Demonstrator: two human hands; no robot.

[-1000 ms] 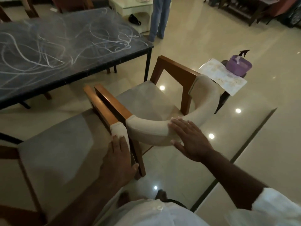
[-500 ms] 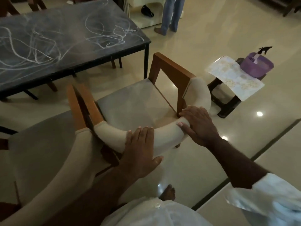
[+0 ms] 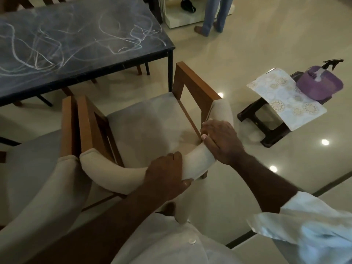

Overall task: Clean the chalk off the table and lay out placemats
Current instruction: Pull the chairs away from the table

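A dark table [image 3: 80,60] covered in white chalk scribbles stands at the upper left. In front of me is a wooden armchair [image 3: 192,86] with a padded cream backrest [image 3: 114,172]. My left hand [image 3: 165,176] grips the middle of that backrest, fingers over the top and thumb below. My right hand [image 3: 219,141] holds the backrest further right, near the wooden arm. Patterned placemats [image 3: 285,98] lie on a dark stool [image 3: 266,130] at the right, next to a purple tub [image 3: 320,86] with a spray bottle [image 3: 331,62] in it.
A second chair [image 3: 28,168] with a cream backrest stands against the first on my left. A person's legs [image 3: 215,16] in jeans stand on the glossy tiled floor beyond the table, by a white cabinet [image 3: 190,18].
My left hand left the neighbouring chair and now grips the armchair's backrest. My right hand slid right along it. The view has shifted, so the stool sits closer.
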